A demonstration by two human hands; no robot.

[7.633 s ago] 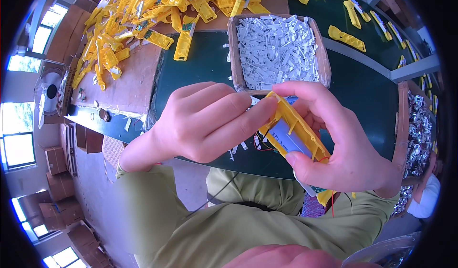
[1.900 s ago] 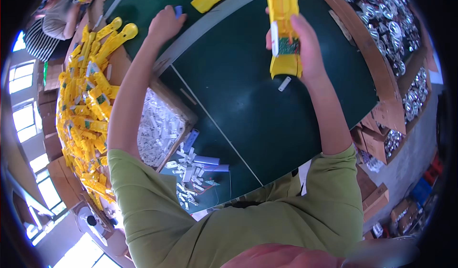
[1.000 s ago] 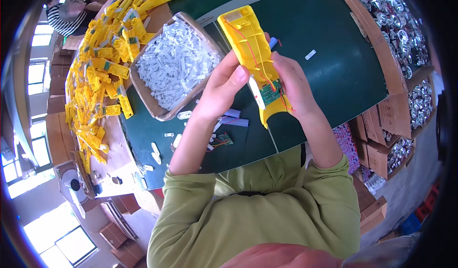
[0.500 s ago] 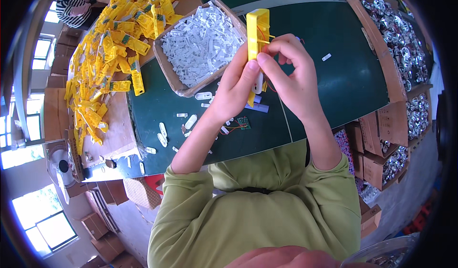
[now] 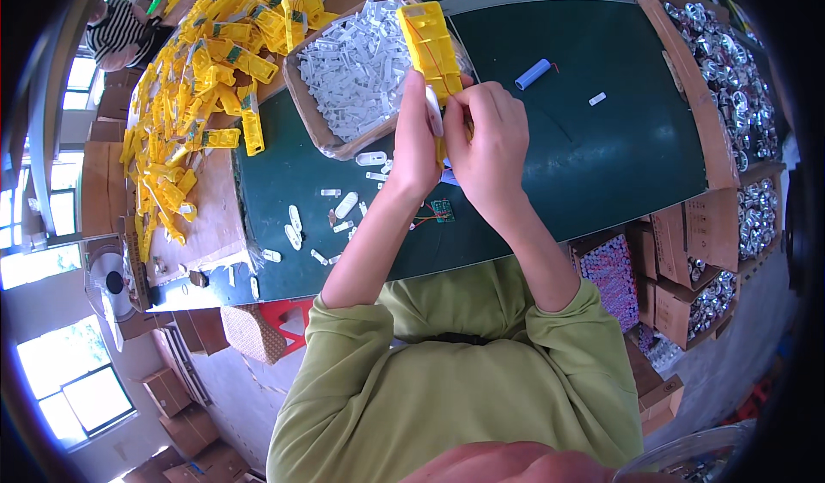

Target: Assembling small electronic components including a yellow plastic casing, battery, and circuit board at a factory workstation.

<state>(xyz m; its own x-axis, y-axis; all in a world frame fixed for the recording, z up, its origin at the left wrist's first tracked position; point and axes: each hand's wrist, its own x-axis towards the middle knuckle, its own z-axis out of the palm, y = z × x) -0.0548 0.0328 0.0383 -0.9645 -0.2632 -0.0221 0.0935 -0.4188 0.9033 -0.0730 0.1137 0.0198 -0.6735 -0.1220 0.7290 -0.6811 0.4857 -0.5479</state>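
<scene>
Yellow casing (image 5: 430,46), upper centre of frame: your left hand (image 5: 414,146) closed on its edge, hollow face exposed, presumably for access; your right hand (image 5: 491,137), fingers bunched at its lower part, grip unclear.

Yellow casing (image 5: 430,45): lower part mostly hidden, seemingly behind hands (image 5: 494,135).

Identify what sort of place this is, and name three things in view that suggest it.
Probably an assembly workshop: yellow plastic casings lie heaped at left, a cardboard box of small white parts stands on a green table, and shiny metallic parts are massed at right.
</scene>
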